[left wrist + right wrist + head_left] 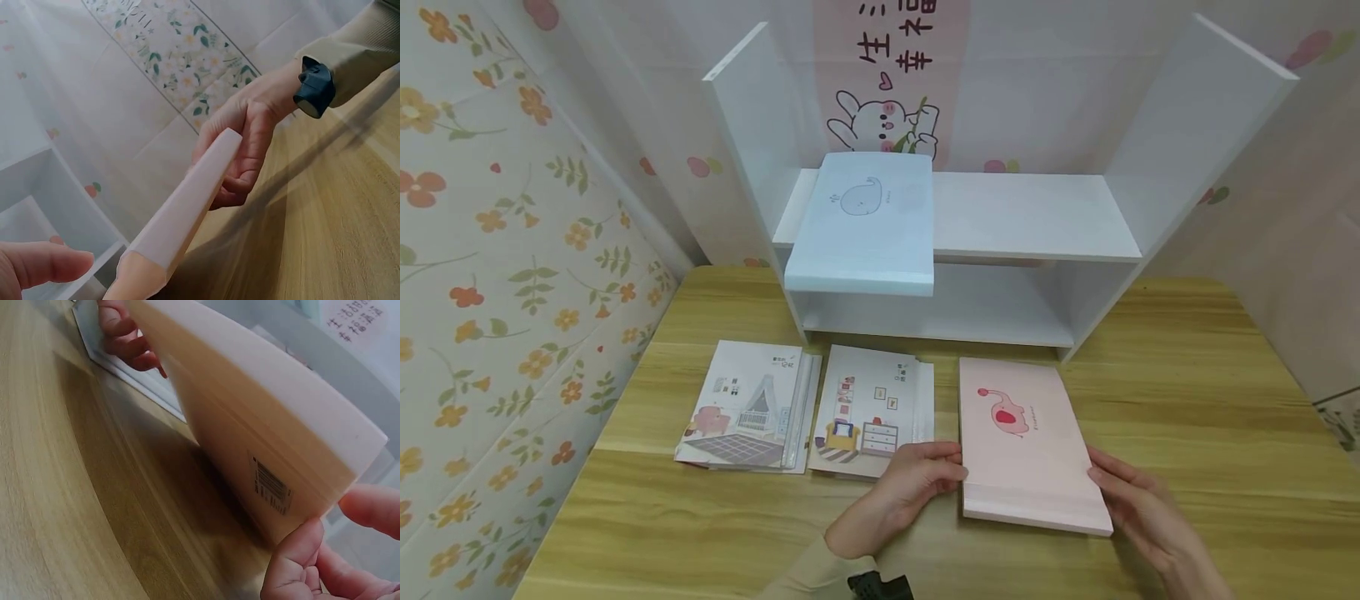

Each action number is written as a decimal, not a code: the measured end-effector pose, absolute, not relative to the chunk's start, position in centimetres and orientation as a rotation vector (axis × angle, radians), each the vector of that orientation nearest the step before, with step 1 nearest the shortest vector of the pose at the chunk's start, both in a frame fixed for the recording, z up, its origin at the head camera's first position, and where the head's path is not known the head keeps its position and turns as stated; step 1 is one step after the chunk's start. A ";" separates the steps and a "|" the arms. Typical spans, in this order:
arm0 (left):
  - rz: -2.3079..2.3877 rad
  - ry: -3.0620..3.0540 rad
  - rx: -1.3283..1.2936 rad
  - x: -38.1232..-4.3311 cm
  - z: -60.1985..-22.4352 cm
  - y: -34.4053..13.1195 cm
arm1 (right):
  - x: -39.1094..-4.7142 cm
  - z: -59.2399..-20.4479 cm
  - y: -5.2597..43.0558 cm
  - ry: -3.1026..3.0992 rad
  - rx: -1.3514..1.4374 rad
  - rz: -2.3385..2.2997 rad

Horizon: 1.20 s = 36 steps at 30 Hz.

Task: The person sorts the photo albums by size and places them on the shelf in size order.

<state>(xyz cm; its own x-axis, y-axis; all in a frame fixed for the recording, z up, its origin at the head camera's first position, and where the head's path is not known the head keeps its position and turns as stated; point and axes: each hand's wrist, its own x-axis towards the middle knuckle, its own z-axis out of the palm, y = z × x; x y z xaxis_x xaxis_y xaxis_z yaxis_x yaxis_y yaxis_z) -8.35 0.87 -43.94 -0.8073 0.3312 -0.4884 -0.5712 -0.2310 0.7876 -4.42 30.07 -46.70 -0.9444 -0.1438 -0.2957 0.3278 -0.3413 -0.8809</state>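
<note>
A pink book (1022, 442) with a red elephant on its cover is held by both hands, tilted above the wooden table. My left hand (917, 492) grips its left edge. My right hand (1138, 504) pinches the opposite edge near the lower corner. In the right wrist view the underside of the book (250, 450) shows a barcode label, with the right thumb and fingers (297, 556) at its near corner. The left wrist view looks along the smooth pale spine (187, 194), and the right hand (240, 140) appears beyond it.
A white two-level shelf (1030, 217) stands at the back. On its upper board a light blue whale book (865, 225) overhangs the front edge. Two stacks of illustrated books, a left stack (748, 408) and a middle stack (872, 408), lie on the table (647, 500).
</note>
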 end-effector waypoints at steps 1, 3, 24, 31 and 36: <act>2.067 1.472 -0.290 -8.3 -44.0 1.0 | -4.3 -46.7 30.1 1.593 0.238 -2.351; 2.056 1.500 -0.284 -8.3 -44.1 1.1 | -4.2 -46.7 30.2 1.590 0.233 -2.347; 2.056 1.647 -0.114 -7.5 -43.7 1.1 | -2.0 -46.1 29.4 1.610 0.283 -2.412; 2.082 1.620 -0.029 -7.2 -42.8 1.1 | -1.3 -45.5 29.7 1.569 0.203 -2.465; 2.105 1.607 0.011 -7.0 -42.0 1.0 | -1.0 -45.0 29.9 1.540 0.178 -2.478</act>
<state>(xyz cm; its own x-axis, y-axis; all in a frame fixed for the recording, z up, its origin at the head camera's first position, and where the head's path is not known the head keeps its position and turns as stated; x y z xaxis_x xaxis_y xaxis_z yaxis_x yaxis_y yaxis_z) -7.03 0.97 -42.02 -0.8809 0.3810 -0.2810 -0.3714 -0.1883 0.9092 -0.97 29.92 -45.05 -0.9688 -0.1206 -0.2164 0.2474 -0.4277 -0.8694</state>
